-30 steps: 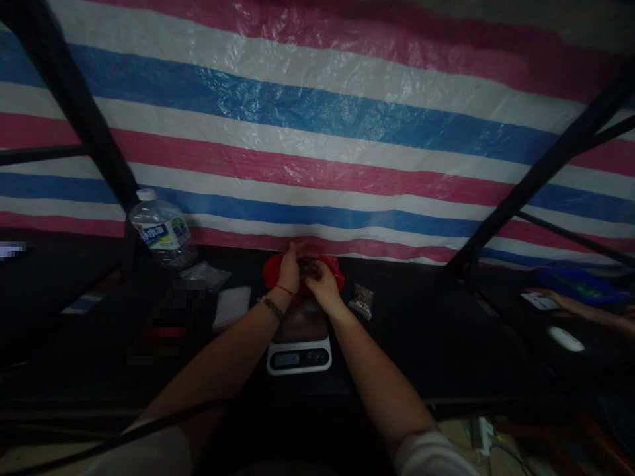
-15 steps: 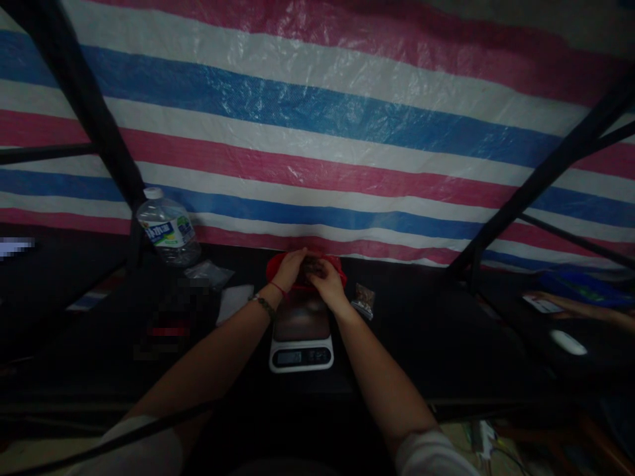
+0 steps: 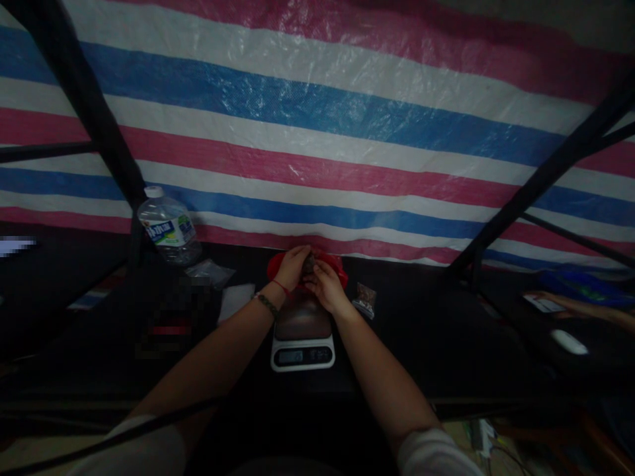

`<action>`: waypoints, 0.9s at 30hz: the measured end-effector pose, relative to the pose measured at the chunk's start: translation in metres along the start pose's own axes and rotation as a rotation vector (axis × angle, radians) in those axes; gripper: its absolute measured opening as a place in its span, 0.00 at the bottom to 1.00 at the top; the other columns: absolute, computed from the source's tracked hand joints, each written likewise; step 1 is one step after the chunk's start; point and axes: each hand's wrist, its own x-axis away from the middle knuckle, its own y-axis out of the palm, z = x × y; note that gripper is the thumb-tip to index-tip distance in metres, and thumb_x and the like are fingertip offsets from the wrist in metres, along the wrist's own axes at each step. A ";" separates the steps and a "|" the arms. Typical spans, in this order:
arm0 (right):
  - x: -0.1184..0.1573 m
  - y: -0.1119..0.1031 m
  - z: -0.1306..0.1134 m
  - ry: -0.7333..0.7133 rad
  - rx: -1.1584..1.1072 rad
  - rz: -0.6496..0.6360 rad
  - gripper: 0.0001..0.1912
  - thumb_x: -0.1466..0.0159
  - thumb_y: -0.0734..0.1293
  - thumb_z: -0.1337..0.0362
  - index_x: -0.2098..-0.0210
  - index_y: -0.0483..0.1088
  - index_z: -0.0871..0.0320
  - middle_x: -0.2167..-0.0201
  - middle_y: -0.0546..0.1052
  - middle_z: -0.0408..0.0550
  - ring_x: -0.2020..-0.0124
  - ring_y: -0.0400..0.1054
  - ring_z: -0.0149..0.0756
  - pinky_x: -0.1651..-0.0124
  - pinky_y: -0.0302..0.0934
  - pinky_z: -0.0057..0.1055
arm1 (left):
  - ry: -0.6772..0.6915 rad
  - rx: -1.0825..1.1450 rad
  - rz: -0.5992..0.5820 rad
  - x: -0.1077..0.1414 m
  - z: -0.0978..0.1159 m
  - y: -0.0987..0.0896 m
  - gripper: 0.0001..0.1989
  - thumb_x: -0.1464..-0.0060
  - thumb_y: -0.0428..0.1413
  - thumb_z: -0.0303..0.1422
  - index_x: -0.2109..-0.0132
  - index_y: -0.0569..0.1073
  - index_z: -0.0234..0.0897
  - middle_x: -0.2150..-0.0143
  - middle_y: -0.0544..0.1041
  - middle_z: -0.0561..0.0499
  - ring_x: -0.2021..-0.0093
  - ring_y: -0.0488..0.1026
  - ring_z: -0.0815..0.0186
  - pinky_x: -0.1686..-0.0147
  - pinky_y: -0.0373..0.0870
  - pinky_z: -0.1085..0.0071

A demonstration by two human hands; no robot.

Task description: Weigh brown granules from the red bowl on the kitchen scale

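Both hands meet over a red bag or container (image 3: 338, 266) behind a white kitchen scale (image 3: 303, 360) with a metal plate. My left hand (image 3: 294, 266) is closed around a small dark bag (image 3: 308, 264), its contents too dim to make out. My right hand (image 3: 325, 285) touches the lower right of that bag with bent fingers; whether it grips the bag is hard to see. Right of the scale lies a small clear bag of brown bits (image 3: 366, 299).
A large clear bottle (image 3: 169, 228) stands at the back left, with clear plastic bags (image 3: 210, 272) and a white sheet (image 3: 235, 302) near it. Black frame bars slant down on both sides. At the far right, another person's hand (image 3: 555, 301) is near a phone and a white mouse (image 3: 569, 342).
My hands have drawn closer together, and a small dark bag now shows raised between them. My right hand's fingers have come out of the dark contents of the red container.
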 end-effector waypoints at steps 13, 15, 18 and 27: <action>-0.003 0.000 0.003 -0.104 0.085 -0.019 0.20 0.50 0.74 0.63 0.59 0.68 0.56 0.62 0.76 0.45 0.60 0.72 0.33 0.52 0.68 0.34 | 0.054 -0.239 -0.128 -0.003 -0.001 0.003 0.29 0.44 0.47 0.54 0.61 0.77 0.30 0.62 0.80 0.42 0.59 0.76 0.59 0.53 0.70 0.62; -0.007 -0.006 0.005 -0.155 0.193 0.033 0.22 0.49 0.73 0.61 0.56 0.66 0.54 0.58 0.75 0.45 0.57 0.72 0.35 0.54 0.69 0.36 | 0.074 -0.224 -0.106 -0.005 -0.001 0.002 0.30 0.41 0.42 0.52 0.56 0.76 0.30 0.57 0.79 0.41 0.56 0.76 0.59 0.51 0.69 0.62; -0.014 -0.017 0.005 -0.271 0.413 0.067 0.23 0.48 0.71 0.60 0.54 0.65 0.53 0.54 0.74 0.47 0.55 0.71 0.37 0.54 0.70 0.37 | 0.158 -0.276 -0.061 -0.006 0.007 -0.007 0.25 0.38 0.40 0.44 0.51 0.74 0.31 0.50 0.76 0.40 0.51 0.74 0.60 0.49 0.69 0.63; -0.016 -0.029 0.006 -0.223 0.533 0.042 0.25 0.45 0.69 0.59 0.49 0.63 0.53 0.52 0.75 0.49 0.65 0.73 0.33 0.68 0.71 0.30 | 0.076 -1.356 -0.320 0.029 0.052 -0.064 0.15 0.46 0.50 0.39 0.64 0.80 0.39 0.63 0.81 0.49 0.62 0.76 0.61 0.59 0.68 0.70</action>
